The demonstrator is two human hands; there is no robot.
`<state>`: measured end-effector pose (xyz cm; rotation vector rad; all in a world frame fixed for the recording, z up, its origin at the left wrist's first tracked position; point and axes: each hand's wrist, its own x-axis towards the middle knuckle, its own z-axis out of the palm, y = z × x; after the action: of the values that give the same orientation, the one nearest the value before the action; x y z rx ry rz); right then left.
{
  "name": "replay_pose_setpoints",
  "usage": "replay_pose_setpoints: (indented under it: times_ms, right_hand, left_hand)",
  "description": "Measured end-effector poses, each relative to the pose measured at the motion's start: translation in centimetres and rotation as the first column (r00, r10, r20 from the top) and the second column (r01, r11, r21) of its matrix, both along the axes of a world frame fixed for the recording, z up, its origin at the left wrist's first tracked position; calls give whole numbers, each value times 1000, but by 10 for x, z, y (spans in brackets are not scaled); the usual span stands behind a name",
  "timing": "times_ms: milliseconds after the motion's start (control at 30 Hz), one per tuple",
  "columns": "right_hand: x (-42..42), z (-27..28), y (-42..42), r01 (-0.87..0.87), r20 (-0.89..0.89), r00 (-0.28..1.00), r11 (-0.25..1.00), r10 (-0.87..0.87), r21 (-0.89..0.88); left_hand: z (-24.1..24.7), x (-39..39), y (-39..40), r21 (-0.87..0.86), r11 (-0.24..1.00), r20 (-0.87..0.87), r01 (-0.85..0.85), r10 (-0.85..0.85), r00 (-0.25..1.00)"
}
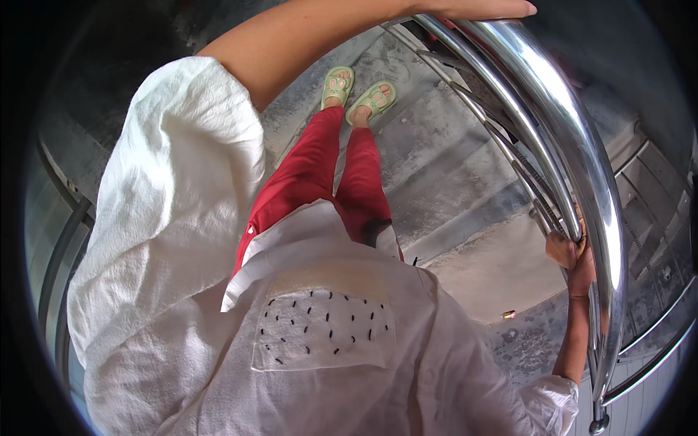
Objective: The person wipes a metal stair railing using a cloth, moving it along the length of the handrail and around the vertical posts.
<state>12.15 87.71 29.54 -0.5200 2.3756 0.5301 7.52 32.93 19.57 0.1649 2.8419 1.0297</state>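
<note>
A frame of polished metal tubes curves down the right side. My left hand (485,8), at the top edge, lies over the upper end of its thick outer tube (591,141); much of the hand is cut off, and its grip cannot be told. Lower right, my right hand (575,259) is closed around the thinner inner tube (537,131), just inside the thick one. A small tan patch shows beside its fingers, too hidden to name. Thin rods and a dark coiled part run along the frame's inner side, above my right hand.
My feet in green slippers (338,87) stand on a stained grey floor (436,169). A small shiny scrap (509,314) lies on the floor near the frame. More metal tubing (654,327) is at the far right, and dark curved bars (54,261) stand at the left.
</note>
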Motion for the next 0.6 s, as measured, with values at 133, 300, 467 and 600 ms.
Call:
replay_pose_setpoints:
  times_ms: [133, 300, 467, 600]
  right_hand:
    - [7, -37, -20, -62, -37, 998, 984, 57, -164]
    - [-21, -123, -151, -422, -114, 906, 878, 407, -224]
    - [-53, -202, -304, -950, -358, 172, 250, 918, 185]
    - [-48, -172, -289, -943, -248, 177, 236, 953, 234]
  left_hand:
    - [-12, -4, 10, 56, 998, -61, -3, 7, 998]
    - [2, 9, 8, 44, 997, -37, -61, 63, 997]
    - [-5, -5, 7, 70, 997, -13, -13, 14, 1000]
    - [-15, -3, 7, 54, 998, -45, -26, 28, 999]
